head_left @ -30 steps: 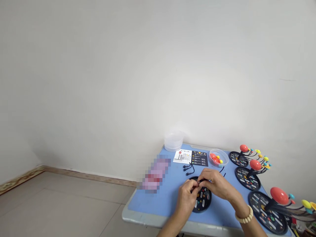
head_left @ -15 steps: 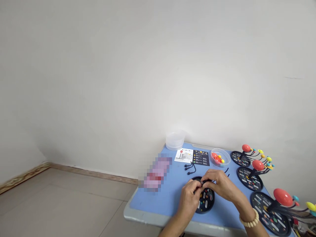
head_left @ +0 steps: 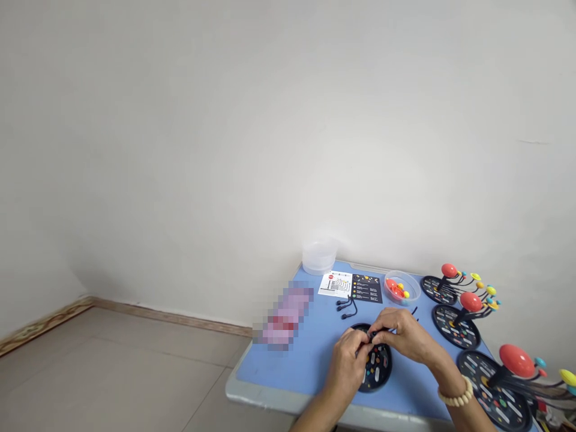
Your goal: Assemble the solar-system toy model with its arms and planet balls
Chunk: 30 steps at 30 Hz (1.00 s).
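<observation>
My left hand (head_left: 346,362) and my right hand (head_left: 404,336) meet over a black round base (head_left: 377,369) dotted with coloured marks, lying on the blue table (head_left: 310,354). Both hands have their fingers pinched together on a small dark part at the base's top edge; the part is too small to name. My right wrist wears a beaded bracelet (head_left: 459,393). Loose black curved arms (head_left: 346,307) lie just beyond the hands.
Three assembled planet models (head_left: 468,306) with red balls stand along the right side. A clear bowl of coloured balls (head_left: 400,288), an instruction sheet (head_left: 351,286) and an empty clear tub (head_left: 318,257) sit at the back. A blurred pink packet (head_left: 284,317) lies left.
Both hands stay pinched over the black base with small finger shifts. The view has drifted slightly, moving the table a little right in the picture.
</observation>
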Tool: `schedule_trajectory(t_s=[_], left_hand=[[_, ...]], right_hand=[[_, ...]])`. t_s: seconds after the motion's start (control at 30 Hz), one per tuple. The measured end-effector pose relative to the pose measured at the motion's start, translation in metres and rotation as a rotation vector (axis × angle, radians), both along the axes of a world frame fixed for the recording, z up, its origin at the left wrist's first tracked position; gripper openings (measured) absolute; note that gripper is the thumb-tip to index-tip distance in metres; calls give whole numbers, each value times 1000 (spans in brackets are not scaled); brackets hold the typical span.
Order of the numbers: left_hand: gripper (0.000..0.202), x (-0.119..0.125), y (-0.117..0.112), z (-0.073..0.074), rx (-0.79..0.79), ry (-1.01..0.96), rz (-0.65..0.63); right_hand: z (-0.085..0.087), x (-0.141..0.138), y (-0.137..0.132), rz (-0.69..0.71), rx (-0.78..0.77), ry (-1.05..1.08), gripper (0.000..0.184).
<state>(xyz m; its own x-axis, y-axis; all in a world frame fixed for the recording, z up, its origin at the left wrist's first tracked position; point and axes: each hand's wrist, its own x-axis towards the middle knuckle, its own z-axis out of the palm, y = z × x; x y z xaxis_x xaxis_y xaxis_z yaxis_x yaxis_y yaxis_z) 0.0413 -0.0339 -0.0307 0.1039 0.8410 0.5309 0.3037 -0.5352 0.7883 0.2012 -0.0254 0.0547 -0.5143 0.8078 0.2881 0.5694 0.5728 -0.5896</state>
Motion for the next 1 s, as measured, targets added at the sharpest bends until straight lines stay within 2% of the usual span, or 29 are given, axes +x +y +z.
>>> schedule_trajectory(t_s=[0.23, 0.43, 0.7, 0.8, 1.0], left_hand=[[19, 1, 1, -1, 28, 38, -6], [20, 2, 0, -1, 21, -6, -5], [20, 1, -2, 2, 13, -19, 6], [19, 2, -1, 2, 1, -5, 9], [18, 2, -1, 4, -46, 7, -1]], right_hand=[[2, -1, -5, 24, 38, -21, 18], [0, -1, -4, 57, 41, -7, 15], [-2, 0, -3, -62, 55, -63, 4], [3, -3, -7, -90, 107, -158, 11], [11, -12, -13, -104, 210, -481, 21]])
